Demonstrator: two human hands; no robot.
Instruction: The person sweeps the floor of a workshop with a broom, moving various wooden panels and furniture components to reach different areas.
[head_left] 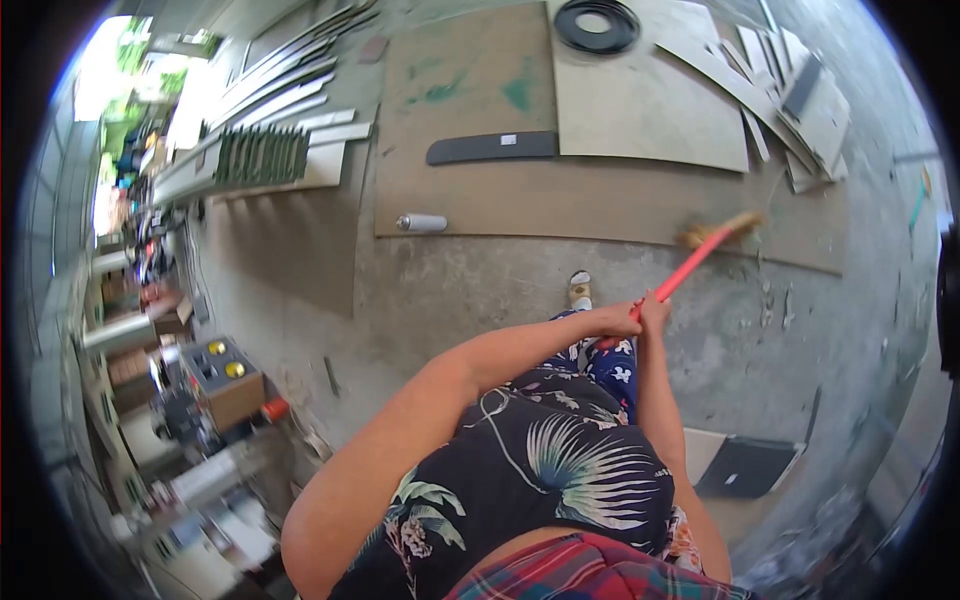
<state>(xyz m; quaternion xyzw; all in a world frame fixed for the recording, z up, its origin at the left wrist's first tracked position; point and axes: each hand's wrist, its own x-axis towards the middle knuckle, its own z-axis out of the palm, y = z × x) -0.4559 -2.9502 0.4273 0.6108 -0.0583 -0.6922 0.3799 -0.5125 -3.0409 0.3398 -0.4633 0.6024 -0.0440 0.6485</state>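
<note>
A broom with a red handle (691, 264) slants up and to the right from my hands. Its brown-yellow head (722, 232) is smeared by motion over the near edge of the brown board (600, 205). Around the handle's lower part, my left hand (622, 320) is closed. Just to the right of it, my right hand (655, 312) grips the same handle, slightly nearer the broom head. The handle's end sticks out below my left hand.
A silver spray can (422, 222) and a dark grey strip (490, 148) lie on the board. Beyond are a black coil (597, 26), a pale sheet (650, 110) and loose offcuts (740, 90). Long white strips (270, 85) are stacked left; a dark panel (738, 467) lies lower right.
</note>
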